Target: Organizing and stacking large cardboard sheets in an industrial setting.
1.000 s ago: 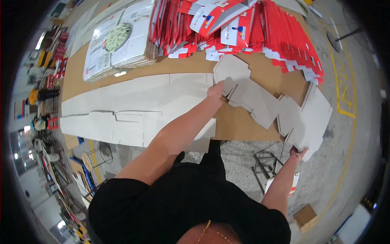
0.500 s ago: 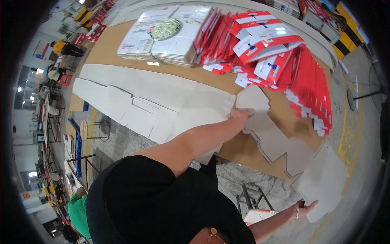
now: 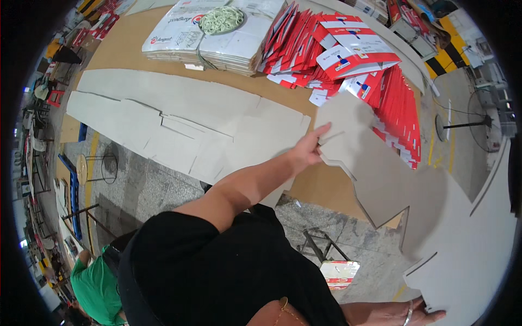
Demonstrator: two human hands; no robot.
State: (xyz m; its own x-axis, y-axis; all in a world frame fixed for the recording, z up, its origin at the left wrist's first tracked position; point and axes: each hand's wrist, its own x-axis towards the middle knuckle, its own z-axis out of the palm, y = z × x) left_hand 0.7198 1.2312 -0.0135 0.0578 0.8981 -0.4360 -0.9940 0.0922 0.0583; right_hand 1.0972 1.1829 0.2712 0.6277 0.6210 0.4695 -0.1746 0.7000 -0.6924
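A large grey-white die-cut cardboard sheet (image 3: 380,163) with notched edges stretches from mid-table to beyond the table's right end. My left hand (image 3: 311,145) is closed on its left edge, thumb above. Down at the lower right, my right hand (image 3: 424,314), with a bracelet at the wrist, grips the near edge of the sheet's other end. The sheet looks lifted and covers part of the red and white folded boxes. Left of it, more flat cardboard blanks (image 3: 201,119) lie on the brown table cover (image 3: 321,190).
Behind stand a tied stack of white flat cartons (image 3: 217,46) with a bowl of pale green bands (image 3: 220,20), and a fanned pile of red and white boxes (image 3: 353,49). A stool (image 3: 340,271) sits below the table. A person in green (image 3: 98,288) is at lower left.
The cardboard sheet has risen and swung outward to the right, held in both hands. My right hand moved lower and rightward; my left hand shifted slightly left. The view has turned somewhat.
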